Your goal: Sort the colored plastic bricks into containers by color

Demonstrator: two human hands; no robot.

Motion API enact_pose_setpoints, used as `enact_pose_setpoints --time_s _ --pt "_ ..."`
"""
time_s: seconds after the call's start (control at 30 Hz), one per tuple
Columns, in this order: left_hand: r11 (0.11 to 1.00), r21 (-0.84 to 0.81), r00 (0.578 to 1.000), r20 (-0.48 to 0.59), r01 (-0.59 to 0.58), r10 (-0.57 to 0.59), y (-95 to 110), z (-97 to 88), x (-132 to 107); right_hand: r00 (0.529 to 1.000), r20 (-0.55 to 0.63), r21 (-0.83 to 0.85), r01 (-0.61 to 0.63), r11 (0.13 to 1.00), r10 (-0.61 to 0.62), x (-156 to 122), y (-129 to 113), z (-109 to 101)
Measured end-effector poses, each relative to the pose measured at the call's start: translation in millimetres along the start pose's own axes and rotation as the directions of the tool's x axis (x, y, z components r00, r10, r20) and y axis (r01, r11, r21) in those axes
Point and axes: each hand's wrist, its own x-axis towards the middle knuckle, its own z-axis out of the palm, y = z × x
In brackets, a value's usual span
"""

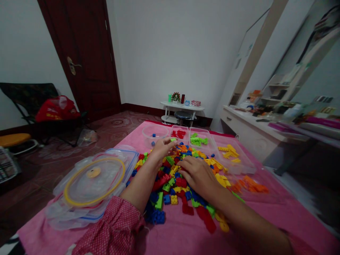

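My left hand (162, 149) hovers over the far left of a pile of toy bricks (174, 180), its fingers closed around a small green brick (173, 139). My right hand (198, 173) rests on the right part of the pile, thumb apart from the fingers, fingertips touching bricks; nothing shows in its grasp. Red, yellow, blue, green and orange pieces are mixed in the heap. Beyond it stand a round clear container (155, 131) with a few blue bricks, a box of red pieces (178, 134) and a box of green pieces (198, 140).
At the right are a clear tray with yellow pieces (230, 151) and a container with orange pieces (253, 185). Stacked clear lids (92, 187) lie at the left of the pink cloth (175, 237). A cluttered dresser (255, 120) stands beyond the table's right edge.
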Motion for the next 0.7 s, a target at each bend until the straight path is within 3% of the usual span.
enact_pose_setpoints --time_s 0.2,0.27,0.43,0.57,0.63,0.7 --pt "0.997 0.066 0.998 -0.041 -0.036 0.039 -2 -3.0 4 0.956 0.272 -0.008 -0.113 0.994 0.111 6 -15 -9" --pt "0.995 0.096 0.999 -0.037 -0.036 0.040 -4 -1.3 5 0.943 0.309 -0.010 -0.125 0.992 0.122 5 -17 -5" --pt "0.942 0.323 0.995 0.067 -0.091 0.073 -12 0.5 4 0.952 0.288 0.022 -0.112 0.993 0.102 -2 -15 6" --pt "0.778 0.570 0.951 0.289 -0.263 0.110 -13 -1.9 0 0.983 0.170 0.208 -0.106 0.972 0.071 -6 -5 7" --pt "0.719 0.620 0.940 0.309 -0.313 0.143 -12 -1.5 0 0.985 0.127 0.357 -0.157 0.921 0.118 -6 2 3" --pt "0.720 0.621 0.949 0.249 -0.311 0.195 -11 0.3 1 0.967 0.123 0.546 -0.253 0.799 0.222 -6 9 -2"
